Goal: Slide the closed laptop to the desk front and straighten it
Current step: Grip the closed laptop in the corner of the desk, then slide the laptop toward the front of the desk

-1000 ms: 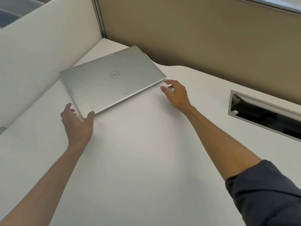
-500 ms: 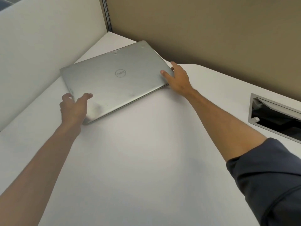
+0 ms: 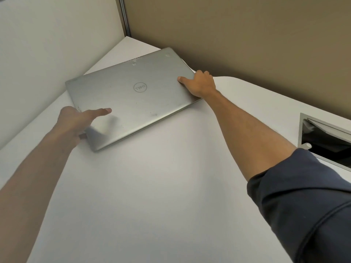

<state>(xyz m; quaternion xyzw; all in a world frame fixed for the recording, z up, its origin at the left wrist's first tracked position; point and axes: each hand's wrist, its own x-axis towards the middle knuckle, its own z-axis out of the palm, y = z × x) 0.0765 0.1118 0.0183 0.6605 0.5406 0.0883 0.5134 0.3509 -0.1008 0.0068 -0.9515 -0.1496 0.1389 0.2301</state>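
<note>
A white desk [image 3: 171,186] sits in a corner between a white wall and a tan wall. The closed silver laptop [image 3: 131,95] lies near the back left corner of the desk – turned crooked to the edges. The left hand [image 3: 76,120] grips its near left corner, thumb on top. The right hand [image 3: 199,84] holds the right side edge, thumb on the lid – fingers curled behind. A cable slot [image 3: 326,141] is cut in the desk by its right edge.

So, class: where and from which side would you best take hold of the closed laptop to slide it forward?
Probably the laptop's two short side edges, one hand from each side. It lies flat, thin and skewed on the desk, so opposite grips let you pull and turn it.
</note>
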